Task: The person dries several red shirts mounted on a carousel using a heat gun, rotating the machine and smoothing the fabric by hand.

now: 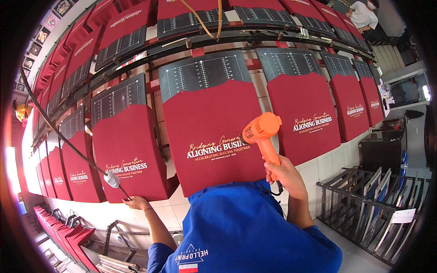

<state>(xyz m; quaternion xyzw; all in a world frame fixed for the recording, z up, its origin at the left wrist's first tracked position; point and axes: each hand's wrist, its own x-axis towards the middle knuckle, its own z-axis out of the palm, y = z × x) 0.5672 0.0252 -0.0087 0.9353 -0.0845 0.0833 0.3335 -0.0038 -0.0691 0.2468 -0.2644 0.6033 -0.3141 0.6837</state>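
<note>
Nearest the camera is the person's blue shirt (246, 227), smooth cloth with a small printed patch low on the chest. The right hand (286, 175) has its grip wrapped tight around the handle of an orange heat gun (263, 134), a hard plastic pistol shape whose barrel points at the printed lettering on the middle red fabric panel (214, 136). The left hand (135, 202) rests on the lower edge of the neighbouring red panel (125, 154), fingers loosely spread and flat, pinching nothing; a black cable with a white plug (110, 179) hangs just above it. To the right, low down, a dark metal rack (346, 200) holds framed screens (378, 207) standing on edge in its slots. Lower left, folded red cloth pieces (63, 230) lie stacked in a row. Each red panel is stretched over a dark ruled board (202, 73), and more such boards curve away along black rails (227, 38). Farthest off, top right, another person (363, 16) in white is bent over.
</note>
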